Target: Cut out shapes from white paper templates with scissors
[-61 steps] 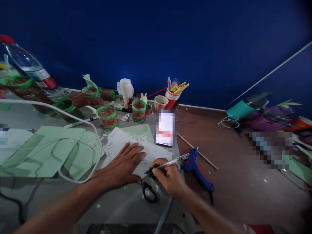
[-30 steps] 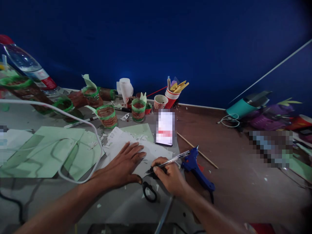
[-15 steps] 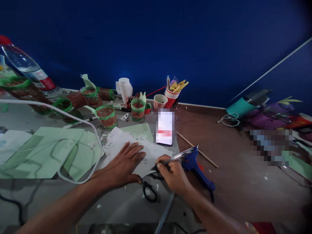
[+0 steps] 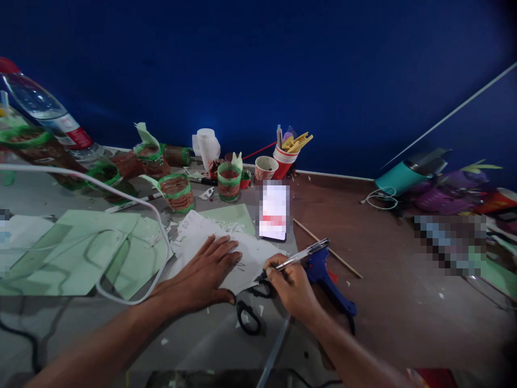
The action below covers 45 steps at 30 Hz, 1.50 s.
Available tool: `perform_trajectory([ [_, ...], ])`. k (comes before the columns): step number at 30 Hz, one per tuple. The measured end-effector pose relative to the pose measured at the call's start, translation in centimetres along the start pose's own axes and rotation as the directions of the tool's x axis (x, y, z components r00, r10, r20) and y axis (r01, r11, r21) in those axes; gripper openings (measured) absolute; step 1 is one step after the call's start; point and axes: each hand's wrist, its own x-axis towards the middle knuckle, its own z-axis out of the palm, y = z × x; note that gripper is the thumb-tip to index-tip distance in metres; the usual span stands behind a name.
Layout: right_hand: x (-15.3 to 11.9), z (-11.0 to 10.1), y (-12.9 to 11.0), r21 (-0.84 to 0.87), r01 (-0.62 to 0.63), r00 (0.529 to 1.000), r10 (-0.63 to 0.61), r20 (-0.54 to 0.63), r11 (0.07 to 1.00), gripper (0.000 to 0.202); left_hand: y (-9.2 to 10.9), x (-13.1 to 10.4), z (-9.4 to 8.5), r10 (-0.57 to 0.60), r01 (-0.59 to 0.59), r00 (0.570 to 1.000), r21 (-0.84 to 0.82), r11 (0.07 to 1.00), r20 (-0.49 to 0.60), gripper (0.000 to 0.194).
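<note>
My left hand [image 4: 212,269] lies flat on a sheet of white paper [image 4: 252,253], fingers stretched forward. In my right hand [image 4: 288,283] is a clear-barrelled pen [image 4: 302,255], its tip low over the paper's right edge; whether it touches cannot be made out. Small dark marks show on the paper beside my left fingertips. Black-handled scissors [image 4: 247,318] lie just below, between the hands, their blades hidden under the paper. A blue glue gun [image 4: 329,280] rests right of my right hand. Beyond the paper lies a phone [image 4: 274,210] with a lit, blurred screen.
Green paper sheets [image 4: 76,253] and a looping white cable [image 4: 161,231] cover the left side. Several green-rimmed brown cups [image 4: 177,194] stand behind, near a large bottle [image 4: 56,113]. A wooden stick [image 4: 343,258] lies right of the phone. A teal cup [image 4: 399,178] lies farther right.
My right hand and the pen have shifted slightly to the right, showing more of the scissors' handle. My left hand stays in place on the paper.
</note>
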Motion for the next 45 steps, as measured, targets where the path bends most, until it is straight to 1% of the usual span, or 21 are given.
perform_trajectory([
  [3,-0.1,0.1,-0.3,0.078,0.004,1.000,-0.006,0.019,0.997,0.012,0.1,0.0,-0.1,-0.001,0.001,1.000,-0.001,1.000,0.004,0.077],
  [5,-0.2,0.2,-0.4,0.078,0.028,0.998,-0.032,0.048,0.997,0.011,0.1,0.0,-0.1,0.002,-0.002,1.000,-0.005,1.000,-0.001,0.079],
  [8,-0.3,0.5,-0.4,0.015,0.089,0.992,-0.090,0.084,0.996,0.010,0.0,0.1,0.0,0.001,-0.001,1.000,-0.003,1.000,0.005,0.083],
  [11,-0.3,0.7,-0.1,-0.062,0.150,0.985,-0.144,0.091,0.987,0.011,-0.1,0.0,0.2,-0.001,0.001,1.000,-0.006,1.000,0.004,0.083],
  [14,-0.3,0.8,0.0,-0.087,0.198,0.977,-0.189,0.101,0.976,0.012,-0.2,-0.1,0.3,0.007,-0.007,1.000,-0.011,1.000,-0.011,0.084],
  [17,-0.3,0.9,0.0,-0.107,0.223,0.971,-0.210,0.118,0.969,0.013,-0.2,-0.1,0.4,0.008,-0.008,1.000,-0.001,1.000,-0.010,0.084],
  [25,-0.3,1.1,0.0,-0.134,0.216,0.971,-0.198,0.136,0.967,0.013,-0.3,-0.1,0.4,0.014,-0.014,1.000,-0.012,1.000,0.000,0.083],
  [30,-0.3,1.0,0.0,-0.131,0.217,0.970,-0.199,0.137,0.967,0.013,-0.3,-0.1,0.5,0.010,-0.011,1.000,-0.016,1.000,-0.020,0.084],
  [36,-0.2,0.9,0.3,-0.113,0.193,0.976,-0.179,0.125,0.975,0.012,-0.2,-0.1,0.4,-0.001,0.001,1.000,0.002,1.000,0.002,0.082],
  [41,-0.1,0.9,-0.1,-0.089,0.159,0.982,-0.148,0.113,0.983,0.012,-0.1,0.0,0.2,-0.010,0.009,1.000,0.025,1.000,0.021,0.082],
  [45,0.0,0.7,-0.3,-0.106,0.145,0.984,-0.132,0.121,0.984,0.012,0.0,0.1,0.1,-0.011,0.011,1.000,0.023,1.000,0.020,0.082],
])
